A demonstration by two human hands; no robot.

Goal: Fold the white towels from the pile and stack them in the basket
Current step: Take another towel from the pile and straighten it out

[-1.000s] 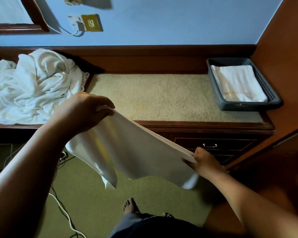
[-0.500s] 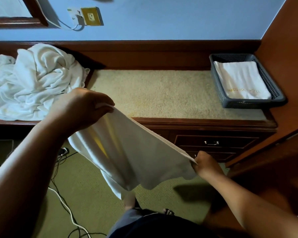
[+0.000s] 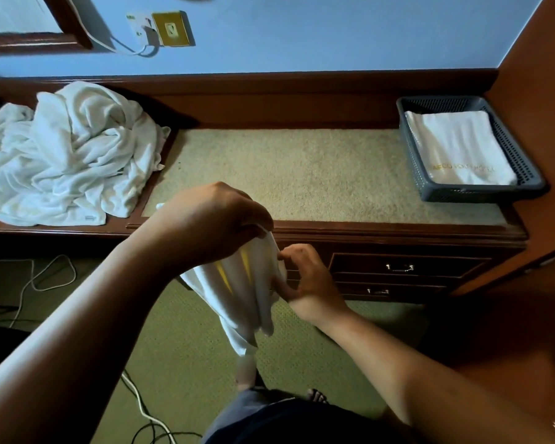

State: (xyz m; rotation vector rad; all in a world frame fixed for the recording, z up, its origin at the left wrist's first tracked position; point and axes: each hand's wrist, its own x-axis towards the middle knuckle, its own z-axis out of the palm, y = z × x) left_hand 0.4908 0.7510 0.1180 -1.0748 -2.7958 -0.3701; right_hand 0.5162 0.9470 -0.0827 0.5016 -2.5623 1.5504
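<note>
Towel [image 3: 244,296], white, likely soft and limp, hangs gripped at its top edge by left hand [image 3: 212,225], side pinched by right hand [image 3: 305,277]; corners should hold best.

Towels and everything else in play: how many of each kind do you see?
Basket: 1
Folded towel inside it: 1
Held towel: 1
Towel pile: 1 (towels within uncountable)
Hands: 2 (left hand, right hand)
Total: 6
</note>
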